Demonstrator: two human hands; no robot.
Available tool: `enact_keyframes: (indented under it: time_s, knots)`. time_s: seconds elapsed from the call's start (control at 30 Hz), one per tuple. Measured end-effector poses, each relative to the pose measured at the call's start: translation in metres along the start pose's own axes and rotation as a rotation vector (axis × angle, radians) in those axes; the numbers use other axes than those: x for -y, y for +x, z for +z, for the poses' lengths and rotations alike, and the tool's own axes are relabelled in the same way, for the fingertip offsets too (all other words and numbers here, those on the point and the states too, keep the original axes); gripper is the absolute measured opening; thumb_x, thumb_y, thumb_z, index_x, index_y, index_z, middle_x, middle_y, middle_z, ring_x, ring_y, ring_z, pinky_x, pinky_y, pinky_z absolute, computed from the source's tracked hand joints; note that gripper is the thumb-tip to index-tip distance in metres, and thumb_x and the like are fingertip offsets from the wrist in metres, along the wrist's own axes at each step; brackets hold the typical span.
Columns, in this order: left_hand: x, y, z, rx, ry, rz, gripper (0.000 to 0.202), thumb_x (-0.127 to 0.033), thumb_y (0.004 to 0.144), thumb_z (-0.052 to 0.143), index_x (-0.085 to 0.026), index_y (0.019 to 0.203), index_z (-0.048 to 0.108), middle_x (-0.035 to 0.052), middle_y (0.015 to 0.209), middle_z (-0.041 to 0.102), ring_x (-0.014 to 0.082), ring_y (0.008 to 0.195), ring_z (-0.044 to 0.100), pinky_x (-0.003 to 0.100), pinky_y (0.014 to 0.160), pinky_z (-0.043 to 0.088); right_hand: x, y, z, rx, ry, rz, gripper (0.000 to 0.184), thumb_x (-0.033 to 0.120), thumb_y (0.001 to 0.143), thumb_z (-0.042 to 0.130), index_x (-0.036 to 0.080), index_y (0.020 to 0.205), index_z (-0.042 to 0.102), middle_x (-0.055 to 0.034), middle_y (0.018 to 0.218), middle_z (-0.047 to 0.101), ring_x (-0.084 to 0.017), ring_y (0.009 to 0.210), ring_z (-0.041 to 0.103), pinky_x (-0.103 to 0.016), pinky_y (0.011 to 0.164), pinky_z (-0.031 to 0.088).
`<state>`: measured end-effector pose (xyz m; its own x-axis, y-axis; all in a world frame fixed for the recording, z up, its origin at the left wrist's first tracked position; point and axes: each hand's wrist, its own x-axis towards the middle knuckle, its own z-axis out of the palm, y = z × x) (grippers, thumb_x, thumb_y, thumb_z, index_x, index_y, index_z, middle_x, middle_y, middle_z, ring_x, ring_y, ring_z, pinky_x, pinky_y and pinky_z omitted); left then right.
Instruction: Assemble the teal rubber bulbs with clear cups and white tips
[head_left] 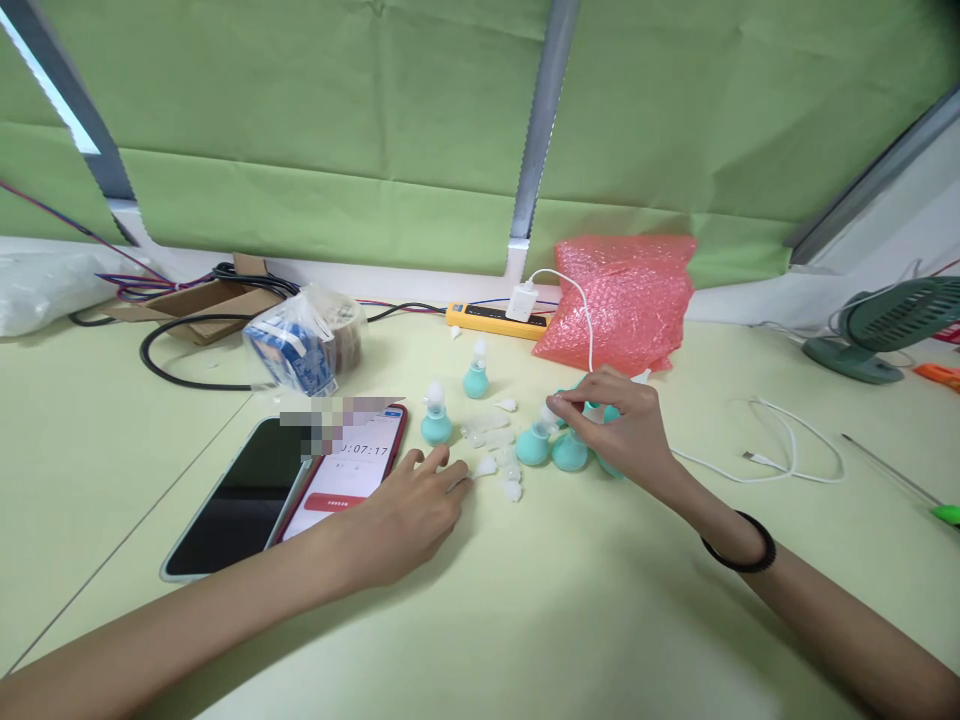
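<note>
Small teal bulb-shaped bottles with whitish tops stand on the table. My right hand (626, 420) pinches thumb and fingertips together at the whitish top of one teal bottle (532, 447). More teal bottles, such as this teal bottle (570, 452), are crowded beside and partly behind that hand. My left hand (420, 505) rests low over the table with fingers apart and bent. Its fingertips come close to a small white plastic piece (486, 466); contact is unclear. Several clear plastic pieces (491, 435) lie between the hands. Farther back stand a teal bottle (436, 428) and another teal bottle (475, 380).
Left of my left hand lie a dark-screened phone (232, 500) and a phone showing a timer (352, 465). Behind are a bagged blue package (296, 350), a yellow power strip (487, 320) and a red bubble-wrap pouch (622, 305). A white cable (787, 470), screwdriver (900, 475) and green fan (870, 325) are right.
</note>
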<state>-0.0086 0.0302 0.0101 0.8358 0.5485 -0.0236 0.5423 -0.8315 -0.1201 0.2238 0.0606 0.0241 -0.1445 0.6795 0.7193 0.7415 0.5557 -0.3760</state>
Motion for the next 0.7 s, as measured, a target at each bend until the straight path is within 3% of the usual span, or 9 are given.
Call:
enact_keyframes:
  time_s: [0.1, 0.23, 0.37, 0.43, 0.5, 0.57, 0.63, 0.7]
  knots:
    - [0.0, 0.0, 0.0, -0.013, -0.008, -0.018, 0.018, -0.012, 0.08, 0.038, -0.014, 0.093, 0.052, 0.01, 0.091, 0.051, 0.0262, 0.092, 0.044, 0.036, 0.073, 0.035, -0.001, 0.001, 0.0, 0.011, -0.008, -0.006, 0.011, 0.024, 0.07, 0.06, 0.018, 0.061, 0.064, -0.0002, 0.053, 0.056, -0.013, 0.052, 0.048, -0.028, 0.053, 0.039]
    - [0.0, 0.0, 0.001, -0.01, -0.015, -0.009, 0.016, -0.01, 0.079, 0.039, -0.014, 0.082, 0.053, 0.0097, 0.092, 0.051, 0.0257, 0.093, 0.045, 0.035, 0.072, 0.034, 0.002, 0.002, -0.001, -0.008, -0.043, -0.045, 0.007, 0.024, 0.068, 0.061, 0.018, 0.069, 0.063, -0.0018, 0.061, 0.057, -0.015, 0.059, 0.052, -0.03, 0.057, 0.041]
    - [0.0, 0.0, -0.001, -0.029, -0.036, -0.021, 0.017, -0.014, 0.083, 0.038, -0.015, 0.09, 0.053, 0.0092, 0.093, 0.051, 0.0254, 0.094, 0.044, 0.036, 0.075, 0.034, 0.016, -0.003, -0.008, -0.209, -0.199, -0.27, 0.021, 0.022, 0.064, 0.065, 0.019, 0.084, 0.061, -0.007, 0.079, 0.056, -0.02, 0.074, 0.052, -0.034, 0.063, 0.042]
    - [0.0, 0.0, -0.003, -0.034, -0.047, -0.025, 0.019, -0.015, 0.083, 0.039, -0.016, 0.098, 0.051, 0.0092, 0.094, 0.051, 0.0255, 0.096, 0.043, 0.038, 0.078, 0.034, 0.026, -0.011, -0.011, -0.225, -0.238, -0.455, 0.02, 0.017, 0.065, 0.064, 0.023, 0.084, 0.059, -0.0053, 0.078, 0.057, -0.018, 0.071, 0.051, -0.033, 0.062, 0.042]
    - [0.0, 0.001, -0.006, -0.031, -0.062, -0.03, 0.021, -0.015, 0.083, 0.038, -0.016, 0.1, 0.05, 0.0089, 0.095, 0.051, 0.0249, 0.096, 0.042, 0.038, 0.079, 0.034, 0.035, -0.021, -0.009, -0.084, -0.234, -0.682, 0.015, 0.013, 0.072, 0.057, 0.024, 0.082, 0.058, -0.0026, 0.074, 0.058, -0.015, 0.066, 0.051, -0.03, 0.06, 0.041]
    - [0.0, 0.001, -0.008, -0.028, -0.077, -0.041, 0.021, -0.014, 0.083, 0.038, -0.016, 0.101, 0.05, 0.0085, 0.094, 0.051, 0.024, 0.095, 0.042, 0.038, 0.08, 0.034, 0.041, -0.033, -0.001, 0.147, -0.261, -0.823, 0.018, 0.01, 0.078, 0.046, 0.021, 0.082, 0.059, -0.0035, 0.072, 0.061, -0.014, 0.064, 0.052, -0.028, 0.058, 0.041]
    - [0.0, 0.0, -0.009, -0.029, -0.09, -0.049, 0.021, -0.015, 0.083, 0.038, -0.016, 0.102, 0.049, 0.0084, 0.094, 0.052, 0.0236, 0.094, 0.043, 0.038, 0.08, 0.034, 0.044, -0.044, 0.011, 0.293, -0.361, -0.763, 0.021, 0.007, 0.079, 0.041, 0.015, 0.085, 0.059, -0.0068, 0.074, 0.063, -0.016, 0.063, 0.052, -0.027, 0.054, 0.04]
    - [0.0, 0.0, -0.01, -0.025, -0.103, -0.049, 0.022, -0.017, 0.083, 0.039, -0.016, 0.103, 0.048, 0.0084, 0.095, 0.052, 0.0237, 0.094, 0.043, 0.038, 0.079, 0.035, 0.043, -0.053, 0.023, 0.392, -0.471, -0.642, 0.023, 0.009, 0.08, 0.041, 0.012, 0.095, 0.057, -0.0119, 0.091, 0.062, -0.018, 0.071, 0.055, -0.027, 0.052, 0.041]
